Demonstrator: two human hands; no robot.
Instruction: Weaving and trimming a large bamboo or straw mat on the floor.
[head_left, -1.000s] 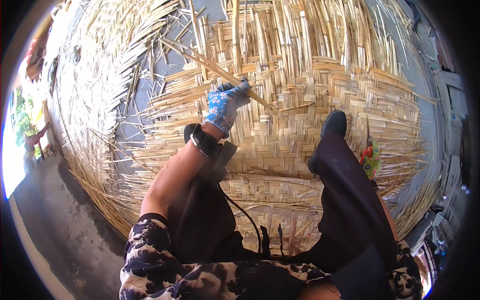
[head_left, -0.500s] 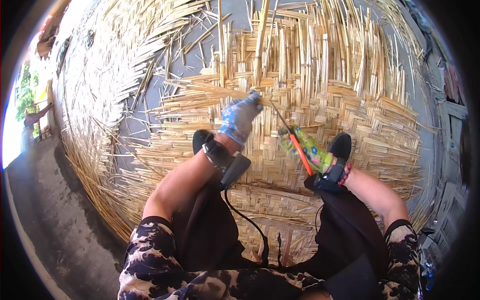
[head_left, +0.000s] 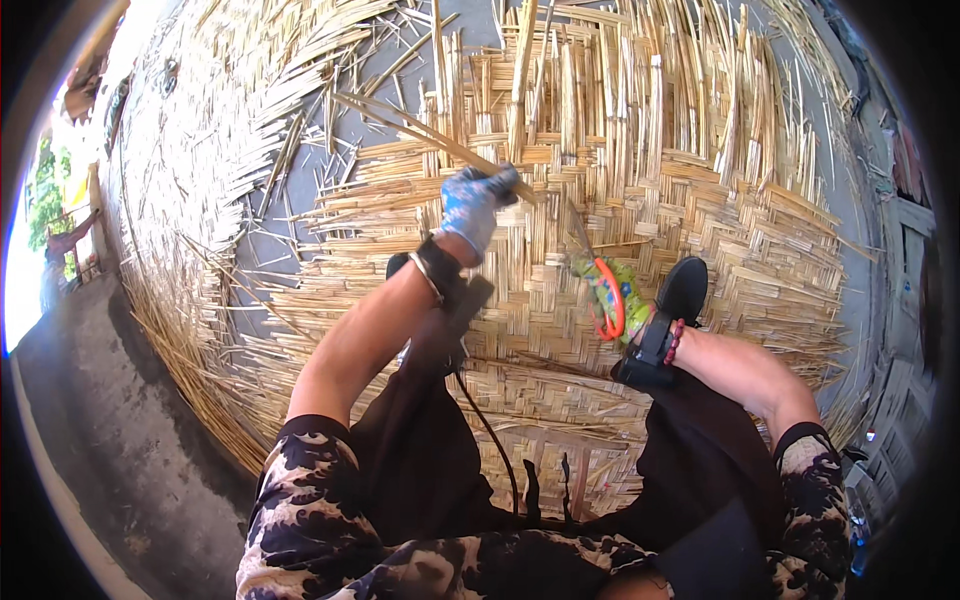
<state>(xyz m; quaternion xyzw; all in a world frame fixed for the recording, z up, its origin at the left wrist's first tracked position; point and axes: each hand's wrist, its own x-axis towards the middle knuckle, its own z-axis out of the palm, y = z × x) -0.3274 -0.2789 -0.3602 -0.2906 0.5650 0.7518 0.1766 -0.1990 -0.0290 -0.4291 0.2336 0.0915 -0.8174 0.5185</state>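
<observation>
Head view, single frame. Bamboo strip point(head_left: 440, 135): long, thin, pale; long axis runs diagonally from upper left to lower right, its free end pointing up and left over a bare grey patch of ground point(head_left: 300, 215), its lower end clasped in the left hand point(head_left: 474, 205). Left hand: in a blue patterned glove, fingers clenched around the strip, a band at the wrist, forearm coming up from the lower edge. Right hand point(head_left: 612, 295): in a green patterned glove, closed on a tool with an orange handle point(head_left: 612, 312); a narrow blade seems to rise from it toward the strip, its tip hard to make out; red beads at the wrist. Woven bamboo mat point(head_left: 640, 200): large, flat, covering most of the ground, tightly plaited under the hands, with loose unwoven ends bristling at top and left. Black shoe point(head_left: 684, 290): resting on the mat just beside the right hand. Dark trousers and a patterned top fill the lower edge; a black strap hangs between the knees.
</observation>
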